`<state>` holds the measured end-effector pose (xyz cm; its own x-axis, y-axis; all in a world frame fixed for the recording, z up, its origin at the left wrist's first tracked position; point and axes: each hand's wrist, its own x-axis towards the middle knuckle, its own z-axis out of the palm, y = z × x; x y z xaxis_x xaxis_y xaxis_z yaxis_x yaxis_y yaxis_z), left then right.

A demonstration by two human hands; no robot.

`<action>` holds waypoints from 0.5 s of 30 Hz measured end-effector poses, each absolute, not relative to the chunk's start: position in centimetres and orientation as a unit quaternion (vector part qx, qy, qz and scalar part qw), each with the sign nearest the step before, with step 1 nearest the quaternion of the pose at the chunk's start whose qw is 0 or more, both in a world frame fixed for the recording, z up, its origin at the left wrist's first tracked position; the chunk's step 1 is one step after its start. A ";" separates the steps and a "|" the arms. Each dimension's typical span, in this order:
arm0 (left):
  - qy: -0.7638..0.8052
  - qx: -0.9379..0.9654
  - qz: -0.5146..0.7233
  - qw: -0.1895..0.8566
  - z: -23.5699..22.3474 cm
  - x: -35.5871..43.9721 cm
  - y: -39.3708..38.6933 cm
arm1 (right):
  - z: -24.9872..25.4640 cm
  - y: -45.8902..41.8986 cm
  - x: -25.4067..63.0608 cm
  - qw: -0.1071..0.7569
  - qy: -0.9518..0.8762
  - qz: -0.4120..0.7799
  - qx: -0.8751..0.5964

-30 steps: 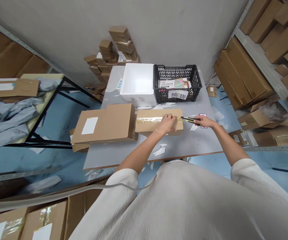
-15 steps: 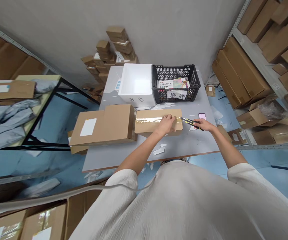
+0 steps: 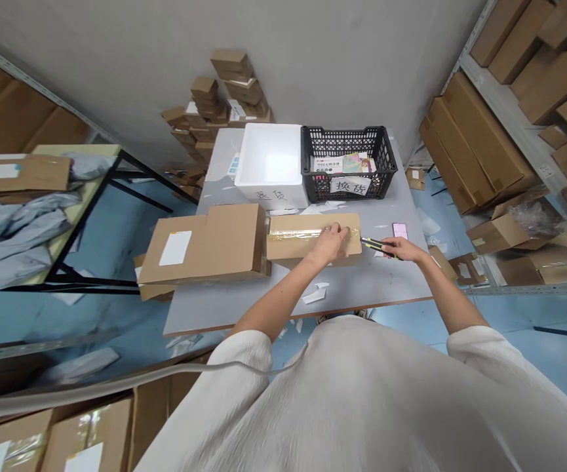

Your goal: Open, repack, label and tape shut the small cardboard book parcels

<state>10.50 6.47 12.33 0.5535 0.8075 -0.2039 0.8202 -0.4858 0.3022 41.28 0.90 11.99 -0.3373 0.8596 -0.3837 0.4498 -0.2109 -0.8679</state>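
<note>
A long cardboard box (image 3: 290,248) with clear tape along its top lies on the grey table. My left hand (image 3: 330,244) rests on the box's right half, fingers spread and bent against the top. In my right hand (image 3: 401,248) is a black and yellow utility knife (image 3: 375,244), fingers closed round its handle. The knife's tip is at the right end of the box, by the taped edge; I cannot tell whether it has cut in. A phone (image 3: 400,231) lies just behind my right hand.
Left of the taped box lies a larger cardboard box (image 3: 214,242) with a white label. Behind stand a white foam box (image 3: 269,190) and a black plastic crate (image 3: 347,190) holding books. Paper scraps (image 3: 315,294) lie near the table's front edge. Shelves (image 3: 489,92) with cartons rise at the right.
My right hand has moved slightly right, and the knife now lies lower, at the box's right end instead of over its top edge. My left hand stays on the box.
</note>
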 end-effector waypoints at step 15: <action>0.514 0.838 0.052 0.176 12.7 10.0 6.9 | 11.4 -0.2 41.1 0.302 -0.549 0.509 -0.590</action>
<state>10.05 6.88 12.72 0.4660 0.8799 -0.0928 0.8431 -0.4098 0.3483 41.12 -0.21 11.44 -0.1202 0.9554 -0.2697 0.3404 -0.2156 -0.9153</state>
